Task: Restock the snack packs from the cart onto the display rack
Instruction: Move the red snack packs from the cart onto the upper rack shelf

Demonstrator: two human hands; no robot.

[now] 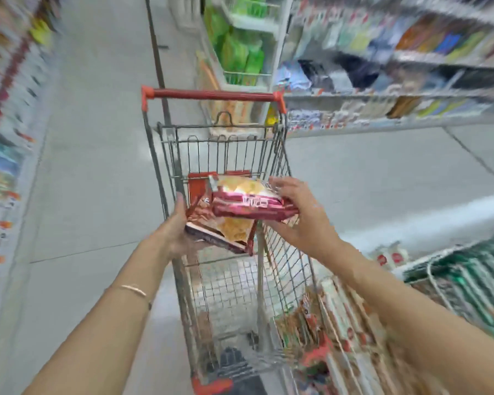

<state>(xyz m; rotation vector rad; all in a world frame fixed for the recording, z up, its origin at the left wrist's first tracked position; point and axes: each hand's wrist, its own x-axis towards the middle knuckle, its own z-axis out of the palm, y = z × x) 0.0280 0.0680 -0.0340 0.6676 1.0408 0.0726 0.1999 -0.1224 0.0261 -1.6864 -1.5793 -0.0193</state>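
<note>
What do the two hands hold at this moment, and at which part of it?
Each holds a red snack pack over the cart. The left hand grips the lower pack at its left edge; the right hand grips the upper pack at its right end.

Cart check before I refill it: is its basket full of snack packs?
No, the cart basket's wire floor shows bare; both hands hold packs above it.

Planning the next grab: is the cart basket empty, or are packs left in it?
Nearly empty: the cart wire floor shows bare. One snack pack remains at the far end; both hands hold others above it.
</note>
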